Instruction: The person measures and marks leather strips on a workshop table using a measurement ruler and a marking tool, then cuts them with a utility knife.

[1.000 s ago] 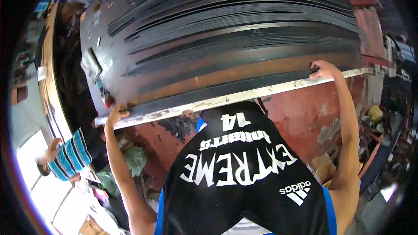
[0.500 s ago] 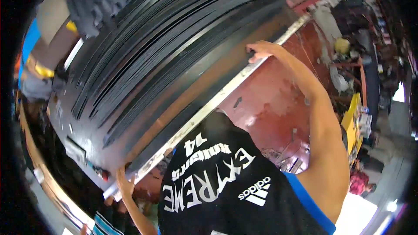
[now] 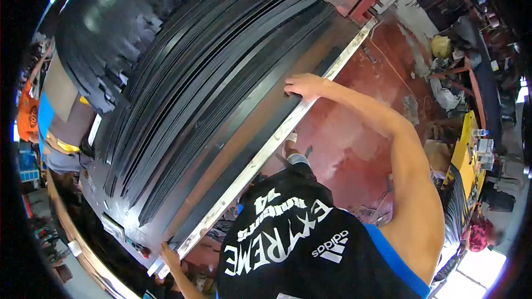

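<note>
Two hands at near dark strip (image 3: 235, 174).
Right hand (image 3: 305, 86) curls over it, likely to hold it straight; left hand's (image 3: 170, 256) grip unclear.

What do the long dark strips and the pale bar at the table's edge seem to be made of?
The dark strips seem to be rubber or flexible plastic: thin, black, with a dull sheen. The pale bar could be painted metal or wood; its whitish surface shows dark, worn patches, which leaves it open.
</note>
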`<state>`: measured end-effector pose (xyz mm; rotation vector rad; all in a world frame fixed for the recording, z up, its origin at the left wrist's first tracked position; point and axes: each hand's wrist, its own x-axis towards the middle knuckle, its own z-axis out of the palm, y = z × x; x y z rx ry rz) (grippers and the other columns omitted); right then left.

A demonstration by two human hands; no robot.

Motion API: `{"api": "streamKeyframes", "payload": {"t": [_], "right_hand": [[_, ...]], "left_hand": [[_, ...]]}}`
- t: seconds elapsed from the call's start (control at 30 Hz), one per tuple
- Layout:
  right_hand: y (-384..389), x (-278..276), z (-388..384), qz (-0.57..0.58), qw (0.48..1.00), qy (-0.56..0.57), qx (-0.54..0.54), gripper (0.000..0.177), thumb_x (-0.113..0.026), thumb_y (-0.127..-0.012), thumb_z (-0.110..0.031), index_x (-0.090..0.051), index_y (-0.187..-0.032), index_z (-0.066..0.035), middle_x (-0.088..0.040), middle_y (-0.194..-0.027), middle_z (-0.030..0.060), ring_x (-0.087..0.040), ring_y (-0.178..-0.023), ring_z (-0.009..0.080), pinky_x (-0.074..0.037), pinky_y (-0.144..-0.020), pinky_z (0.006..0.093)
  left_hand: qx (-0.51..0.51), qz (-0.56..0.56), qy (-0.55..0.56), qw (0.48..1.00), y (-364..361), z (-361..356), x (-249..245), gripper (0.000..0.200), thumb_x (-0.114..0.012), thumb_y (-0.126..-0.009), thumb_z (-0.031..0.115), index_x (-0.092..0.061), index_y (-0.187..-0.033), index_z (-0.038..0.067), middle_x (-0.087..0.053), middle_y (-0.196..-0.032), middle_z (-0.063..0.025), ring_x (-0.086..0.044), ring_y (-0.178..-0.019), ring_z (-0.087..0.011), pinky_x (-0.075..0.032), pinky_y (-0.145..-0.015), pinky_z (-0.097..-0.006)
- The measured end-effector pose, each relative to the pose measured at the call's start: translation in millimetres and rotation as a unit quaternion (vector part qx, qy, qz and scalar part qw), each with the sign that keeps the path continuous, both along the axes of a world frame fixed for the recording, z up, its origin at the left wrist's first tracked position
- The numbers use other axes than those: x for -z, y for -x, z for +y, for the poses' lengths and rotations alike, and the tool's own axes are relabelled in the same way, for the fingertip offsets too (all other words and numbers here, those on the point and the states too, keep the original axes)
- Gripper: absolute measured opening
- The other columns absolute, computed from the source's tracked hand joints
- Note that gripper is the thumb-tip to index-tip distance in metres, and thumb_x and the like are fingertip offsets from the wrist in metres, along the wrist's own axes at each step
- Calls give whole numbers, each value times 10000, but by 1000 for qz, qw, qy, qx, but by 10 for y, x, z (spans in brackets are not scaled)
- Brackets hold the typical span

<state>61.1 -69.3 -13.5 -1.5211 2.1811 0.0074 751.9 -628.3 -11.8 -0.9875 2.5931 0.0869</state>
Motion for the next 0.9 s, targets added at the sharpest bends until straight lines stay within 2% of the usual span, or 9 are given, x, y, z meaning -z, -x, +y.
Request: {"api": "streamKeyframes", "payload": {"t": [0.07,0.17,0.23,0.27,0.37,0.4,0.5,0.57,0.9], "right_hand": [[38,-63,147,13,999,37,16,507,-770,-659,-93,-565,-1123,-88,-544,-1296,132,-551,-1184,346,-494,-941,475],[198,-18,456,49,996,69,33,446,-744,-701,-81,-583,-1117,-64,-546,-1327,122,-553,-1200,325,-496,-963,468],[316,-14,568,66,995,40,57,416,-732,-731,-105,-589,-1120,-64,-546,-1347,119,-565,-1192,319,-499,-960,463],[360,-27,598,78,996,25,37,413,-738,-743,-150,-587,-1118,-64,-576,-1278,99,-580,-1181,307,-509,-938,451],[356,33,663,92,994,61,4,434,-757,-733,-183,-584,-1113,-67,-590,-1196,92,-595,-1146,300,-519,-905,443],[365,90,668,92,994,65,16,434,-757,-733,-183,-584,-1113,-67,-590,-1196,92,-595,-1146,300,-519,-905,443],[470,173,743,115,989,93,-22,460,-770,-722,-224,-579,-1110,-68,-588,-1140,96,-605,-1111,296,-523,-881,440],[477,179,777,162,977,126,-49,499,-783,-706,-247,-572,-1124,-71,-581,-1159,115,-607,-1093,297,-523,-877,438],[704,134,969,133,986,97,12,563,-819,-662,-257,-575,-1141,-89,-576,-1191,119,-593,-1146,299,-515,-904,442]], "left_hand": [[-55,-64,61,995,88,29,284,574,-595,-757,-19,-480,-1319,13,-567,-1268,-274,-562,-1162,-467,-446,-972,-535],[51,-25,18,998,1051,780,-49,530,-644,-715,-10,-537,-1234,4,-592,-1184,-231,-546,-1133,-448,-406,-1012,-523],[75,-16,20,997,1346,1078,-75,516,-664,-705,-6,-550,-1209,-1,-594,-1176,-231,-550,-1123,-448,-424,-983,-523],[96,-6,20,995,1424,1143,-75,503,-684,-695,-2,-564,-1183,-7,-595,-1168,-231,-554,-1113,-448,-442,-955,-522],[94,6,-4,996,1449,1092,-74,499,-713,-674,-3,-571,-1152,-14,-591,-1160,-232,-574,-1064,-453,-473,-889,-522],[148,38,13,988,1483,1133,-155,387,-700,-661,-42,-551,-1017,-10,-599,-1028,-228,-587,-989,-459,-484,-831,-517],[120,8,-46,992,1617,1081,-248,389,-765,-670,20,-582,-1012,-9,-627,-1022,-256,-595,-986,-482,-487,-843,-524],[139,5,-52,989,1610,995,-181,427,-804,-680,142,-590,-1018,-6,-626,-1019,-257,-598,-988,-474,-495,-847,-524],[171,-8,-27,985,1922,1392,-254,458,-779,-643,143,-561,-1012,-19,-605,-964,-250,-594,-933,-471,-478,-789,-551]]}}
